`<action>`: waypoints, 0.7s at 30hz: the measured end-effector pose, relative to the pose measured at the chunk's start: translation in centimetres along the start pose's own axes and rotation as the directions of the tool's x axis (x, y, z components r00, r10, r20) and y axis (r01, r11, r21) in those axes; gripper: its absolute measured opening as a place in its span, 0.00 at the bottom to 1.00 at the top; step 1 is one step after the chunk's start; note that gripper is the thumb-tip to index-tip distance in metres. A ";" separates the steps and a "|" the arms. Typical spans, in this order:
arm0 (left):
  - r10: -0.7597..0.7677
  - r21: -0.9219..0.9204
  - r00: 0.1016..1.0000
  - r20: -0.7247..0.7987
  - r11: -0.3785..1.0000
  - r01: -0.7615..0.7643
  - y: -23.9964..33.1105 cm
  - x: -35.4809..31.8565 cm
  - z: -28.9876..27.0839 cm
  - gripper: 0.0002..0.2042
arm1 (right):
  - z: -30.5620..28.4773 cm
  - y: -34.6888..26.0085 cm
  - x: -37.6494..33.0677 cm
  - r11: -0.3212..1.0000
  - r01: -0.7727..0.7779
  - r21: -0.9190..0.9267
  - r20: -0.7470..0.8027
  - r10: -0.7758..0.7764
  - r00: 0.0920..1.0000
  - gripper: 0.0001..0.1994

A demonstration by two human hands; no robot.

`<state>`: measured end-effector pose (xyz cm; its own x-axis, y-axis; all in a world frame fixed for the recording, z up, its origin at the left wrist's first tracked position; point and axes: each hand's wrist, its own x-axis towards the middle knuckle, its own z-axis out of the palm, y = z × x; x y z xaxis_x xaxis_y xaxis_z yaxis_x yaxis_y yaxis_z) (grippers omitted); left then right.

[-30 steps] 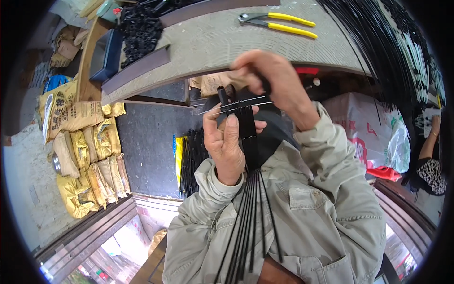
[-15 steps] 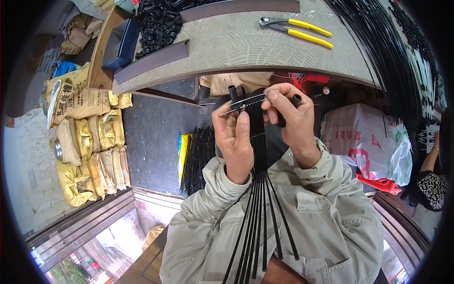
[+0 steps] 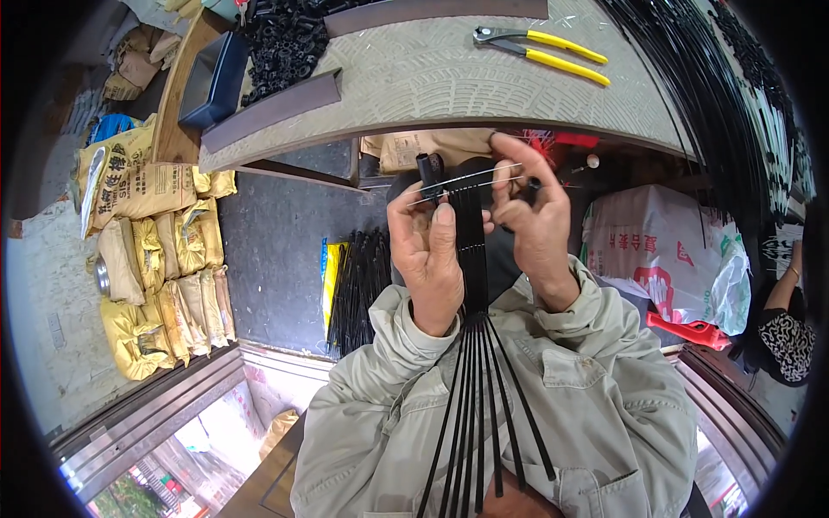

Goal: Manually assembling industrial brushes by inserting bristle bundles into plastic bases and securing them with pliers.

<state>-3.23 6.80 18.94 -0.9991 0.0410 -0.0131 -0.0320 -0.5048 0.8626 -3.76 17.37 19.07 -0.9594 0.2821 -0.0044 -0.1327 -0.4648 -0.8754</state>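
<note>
At the middle, just in front of the near edge of the table, the left hand clenches a flat bundle of thin black rods, thumb pressed on their face; below the grip the rods fan out over the pale jacket. A small black cap stands at the bundle's top left. The right hand pinches a thin wire lying across the rod tops. Doing this well seems to call for keeping the rods level and tightly side by side while the wire stays taut and square across them.

Far left, tan and yellow sacks with dark print lie stacked on the floor. Beside the dark mat, a yellow and blue flat pack lies by loose black rods. Under the table sits a brown printed carton. Right of the hands stands a white bag with red characters
</note>
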 end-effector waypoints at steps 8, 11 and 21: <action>-0.043 0.012 0.998 0.055 0.999 0.042 1.8 1.2 -2.1 0.12 | -0.2 0.7 0.3 0.979 -0.152 -0.139 0.276 0.186 0.943 0.05; -0.107 -0.021 0.988 0.109 0.994 0.110 2.5 2.0 -3.1 0.11 | -0.3 0.6 0.2 0.984 -0.116 -0.134 0.290 0.150 0.945 0.05; 0.004 0.197 0.996 0.094 0.980 -0.022 3.2 1.5 -2.9 0.11 | 0.3 -0.3 -0.4 0.937 -0.031 -0.347 0.280 0.135 0.950 0.05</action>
<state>-4.92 2.74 20.20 -0.9921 0.1198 0.0378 -0.0033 -0.3259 0.9454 -3.44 17.19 19.50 -0.9995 -0.0302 0.0130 -0.0082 -0.1527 -0.9882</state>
